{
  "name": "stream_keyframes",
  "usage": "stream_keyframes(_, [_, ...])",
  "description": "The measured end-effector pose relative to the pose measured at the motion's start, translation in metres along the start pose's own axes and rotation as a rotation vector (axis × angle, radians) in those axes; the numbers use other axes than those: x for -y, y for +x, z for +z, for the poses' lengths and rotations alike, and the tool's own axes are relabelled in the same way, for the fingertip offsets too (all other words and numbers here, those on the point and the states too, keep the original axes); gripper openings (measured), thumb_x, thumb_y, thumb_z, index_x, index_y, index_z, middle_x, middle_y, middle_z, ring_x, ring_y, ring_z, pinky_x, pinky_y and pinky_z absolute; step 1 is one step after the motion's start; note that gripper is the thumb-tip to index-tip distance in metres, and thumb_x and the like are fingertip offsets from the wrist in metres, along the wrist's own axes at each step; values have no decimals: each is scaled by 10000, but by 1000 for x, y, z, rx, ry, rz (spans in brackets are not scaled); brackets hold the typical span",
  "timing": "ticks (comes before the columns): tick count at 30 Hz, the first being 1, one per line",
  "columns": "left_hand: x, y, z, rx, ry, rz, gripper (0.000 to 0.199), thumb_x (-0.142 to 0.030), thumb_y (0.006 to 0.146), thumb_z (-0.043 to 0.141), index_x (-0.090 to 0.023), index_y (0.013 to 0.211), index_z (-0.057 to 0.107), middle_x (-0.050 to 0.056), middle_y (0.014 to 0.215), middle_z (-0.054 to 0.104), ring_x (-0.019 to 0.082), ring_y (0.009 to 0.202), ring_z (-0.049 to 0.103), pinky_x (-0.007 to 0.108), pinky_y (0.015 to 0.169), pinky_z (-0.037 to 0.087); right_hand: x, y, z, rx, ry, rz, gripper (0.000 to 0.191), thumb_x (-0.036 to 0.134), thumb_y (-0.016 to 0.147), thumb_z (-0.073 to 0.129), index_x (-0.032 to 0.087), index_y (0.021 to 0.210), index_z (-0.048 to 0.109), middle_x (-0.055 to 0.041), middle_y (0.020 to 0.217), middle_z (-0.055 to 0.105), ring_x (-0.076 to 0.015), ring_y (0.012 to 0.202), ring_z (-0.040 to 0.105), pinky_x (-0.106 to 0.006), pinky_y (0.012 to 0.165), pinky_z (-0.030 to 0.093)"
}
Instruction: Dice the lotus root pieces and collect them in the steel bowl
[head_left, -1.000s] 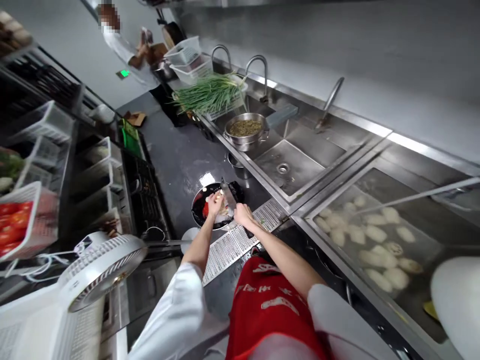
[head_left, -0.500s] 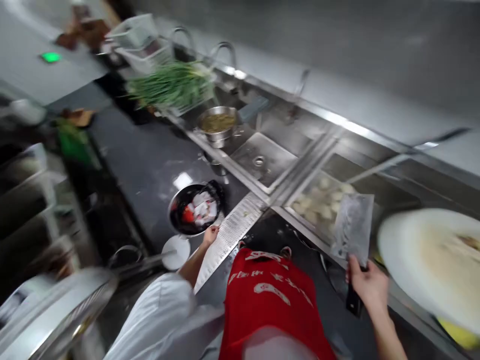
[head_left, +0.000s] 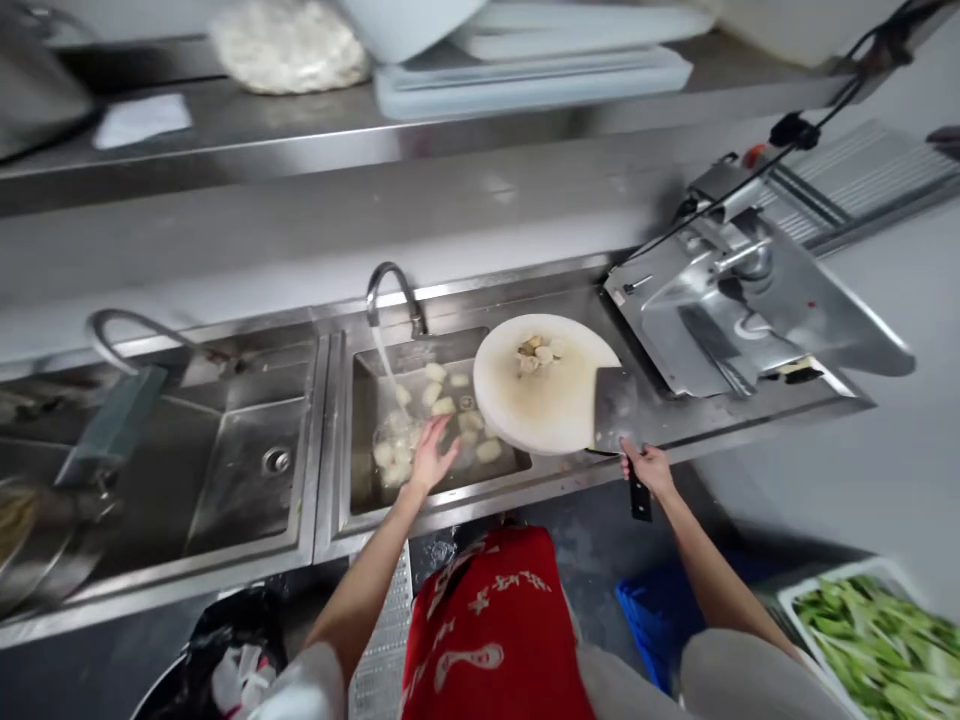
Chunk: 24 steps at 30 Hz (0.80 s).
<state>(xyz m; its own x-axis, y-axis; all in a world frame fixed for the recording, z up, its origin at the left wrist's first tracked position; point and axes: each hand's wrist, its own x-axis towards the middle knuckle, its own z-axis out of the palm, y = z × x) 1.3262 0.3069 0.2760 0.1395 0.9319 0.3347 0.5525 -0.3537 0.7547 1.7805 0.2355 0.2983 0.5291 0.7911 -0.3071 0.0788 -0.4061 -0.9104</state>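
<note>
As the head view looks down, the right fingers (head_left: 628, 452) are wrapped round the black handle of a cleaver (head_left: 615, 405), whose broad rectangular metal blade overlaps the edge of a thick, round, off-white board (head_left: 510, 410) to their left and beyond; whether blade and board touch cannot be told. Brownish staining surrounds a small heap of pale, irregular pieces (head_left: 536, 354) on the board. The left fingers (head_left: 433, 432) are spread wide over the near part of a steel sink (head_left: 340, 440), beside smooth, pale, oblong vegetables (head_left: 442, 406) in water. Beyond these fingers, a curved metal tap (head_left: 397, 280) runs a thin stream.

Between both sets of fingers and nearer the camera, a red apron (head_left: 491, 630) bears white characters, too blurred to read. Right of and beyond the right fingers, a metal slicer (head_left: 720, 290) occupies the steel tabletop (head_left: 540, 300). Nearer, to their right, leafy greens (head_left: 877, 640) fill a white crate (head_left: 802, 630). Farther beyond both, a steel shelf (head_left: 322, 145) carries stacked pale trays (head_left: 540, 90).
</note>
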Motion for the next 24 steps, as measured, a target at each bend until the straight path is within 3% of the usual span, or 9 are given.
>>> stream_keyframes(3, [-31, 110, 78, 174, 25, 65, 823, -551, 785, 655, -278, 1481, 311, 96, 1571, 212, 282, 1443, 254, 453, 1152, 323, 8, 53, -3, 90, 1, 39, 603, 673, 557, 770, 240, 683, 370, 24, 461, 553, -130, 357, 502, -243, 340, 434])
stream_keyframes(5, [-44, 169, 124, 259, 71, 69, 989, -627, 700, 706, -313, 1511, 236, 85, 1611, 38, 329, 1477, 118, 520, 1166, 254, 19, 86, 4, 133, 24, 48, 581, 678, 585, 744, 239, 690, 378, 32, 455, 537, -128, 355, 495, -243, 339, 428])
stream_keyframes(8, [-58, 234, 177, 358, 170, 108, 1042, -667, 642, 730, -345, 1508, 250, 78, 1616, -49, 415, 1467, -6, 655, 1138, 110, 37, 127, 22, 229, -5, 0, 521, 673, 664, 675, 231, 691, 399, 40, 453, 523, -119, 350, 481, -230, 334, 399])
stream_keyframes(10, [-66, 259, 200, 404, 216, 181, 993, -664, 647, 729, -352, 1490, 307, 68, 1619, -36, 446, 1456, -24, 688, 1116, 71, 48, 145, 33, 310, -79, -44, 465, 642, 734, 615, 226, 684, 413, 39, 450, 523, -117, 350, 484, -222, 341, 387])
stream_keyframes(13, [-75, 272, 220, 416, 252, 289, 888, -651, 673, 715, -350, 1449, 402, 52, 1614, 64, 448, 1450, -1, 669, 1125, 74, 62, 157, 49, 415, -216, -108, 409, 579, 816, 535, 219, 650, 435, 28, 429, 525, -117, 338, 481, -218, 352, 370])
stream_keyframes(16, [-79, 268, 228, 338, 237, 321, 783, -612, 717, 698, -301, 1403, 484, 74, 1570, 218, 410, 1453, 53, 608, 1157, 114, 68, 152, 65, 482, -295, -144, 398, 524, 858, 487, 215, 610, 446, 12, 418, 530, -118, 334, 478, -217, 367, 364])
stream_keyframes(20, [-78, 250, 230, 205, 156, 285, 654, -537, 746, 702, -226, 1308, 579, 107, 1469, 362, 350, 1442, 172, 519, 1183, 205, 68, 128, 90, 528, -320, -169, 396, 493, 870, 469, 212, 592, 460, 6, 414, 527, -120, 349, 489, -220, 401, 384])
stream_keyframes(24, [-77, 221, 222, 43, 87, 178, 549, -467, 794, 677, -205, 1270, 595, 115, 1424, 401, 312, 1432, 230, 481, 1192, 234, 60, 97, 116, 527, -250, -129, 332, 491, 856, 477, 214, 673, 471, 26, 438, 532, -129, 341, 484, -227, 373, 370])
